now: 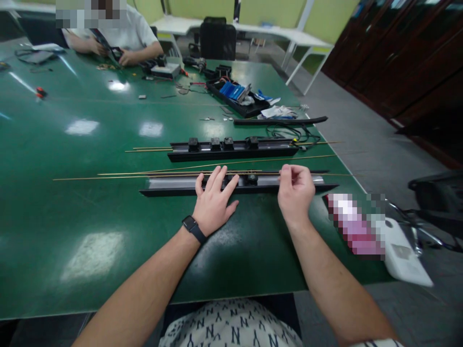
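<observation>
A black channel-shaped rail [170, 185] with a pale inner strip lies crosswise before me, with small black blocks [252, 178] seated in it. Over it run several thin gold-coloured rods [119, 177], their ends reaching far past the rail's left end. My left hand [214, 195], fingers spread, rests flat across the rods and the rail's middle. Near the rail's right end my right hand [296, 190] is closed in a pinch on a thin gold rod; the fingertips partly hide the grip. Behind lies a second black rail [231, 155] with similar blocks and rods.
A curved black strip [282, 121], a coiled black cable [294, 135] and a black tray [242, 107] of blue items lie farther back. A white object [407, 255] overhangs the right table edge. Across the green table [119, 226], another person [126, 36] handles a dark part.
</observation>
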Demonstrator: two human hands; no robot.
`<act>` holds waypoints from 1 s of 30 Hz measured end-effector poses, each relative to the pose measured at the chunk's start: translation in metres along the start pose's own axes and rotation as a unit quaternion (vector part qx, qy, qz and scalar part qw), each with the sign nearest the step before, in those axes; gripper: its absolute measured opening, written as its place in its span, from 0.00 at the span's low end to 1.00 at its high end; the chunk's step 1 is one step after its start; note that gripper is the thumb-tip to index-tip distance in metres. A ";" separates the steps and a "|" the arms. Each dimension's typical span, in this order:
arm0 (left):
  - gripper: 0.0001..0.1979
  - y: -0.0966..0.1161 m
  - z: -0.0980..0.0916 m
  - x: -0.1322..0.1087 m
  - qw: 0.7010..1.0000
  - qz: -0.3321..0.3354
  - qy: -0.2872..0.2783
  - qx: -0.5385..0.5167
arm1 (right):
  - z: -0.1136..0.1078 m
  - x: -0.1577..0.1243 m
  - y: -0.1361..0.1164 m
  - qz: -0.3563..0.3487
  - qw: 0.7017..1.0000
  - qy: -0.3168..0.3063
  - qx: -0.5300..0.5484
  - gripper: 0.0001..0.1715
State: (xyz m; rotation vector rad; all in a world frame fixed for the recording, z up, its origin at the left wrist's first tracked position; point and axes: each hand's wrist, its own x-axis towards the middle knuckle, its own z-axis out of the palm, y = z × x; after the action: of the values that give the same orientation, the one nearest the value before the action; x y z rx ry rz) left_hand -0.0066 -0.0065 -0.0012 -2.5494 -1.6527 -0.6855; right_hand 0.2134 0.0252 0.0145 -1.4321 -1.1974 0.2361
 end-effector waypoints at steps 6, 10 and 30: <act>0.33 0.001 0.000 0.000 1.000 -0.004 -0.007 0.004 | -0.006 -0.013 0.000 0.008 1.000 -0.019 -0.017 0.19; 0.33 0.001 0.000 0.000 1.000 -0.004 -0.007 0.007 | -0.001 -0.015 0.002 0.084 0.992 -0.095 0.023 0.23; 0.34 0.000 0.000 0.000 1.000 -0.002 -0.004 0.003 | 0.002 0.003 -0.001 0.370 0.875 -0.148 0.273 0.17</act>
State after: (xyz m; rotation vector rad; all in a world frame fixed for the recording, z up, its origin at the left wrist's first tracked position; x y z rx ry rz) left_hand -0.0064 -0.0069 -0.0016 -2.5488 -1.6604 -0.6719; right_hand 0.2122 0.0284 0.0163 -1.2967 -0.6624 1.2636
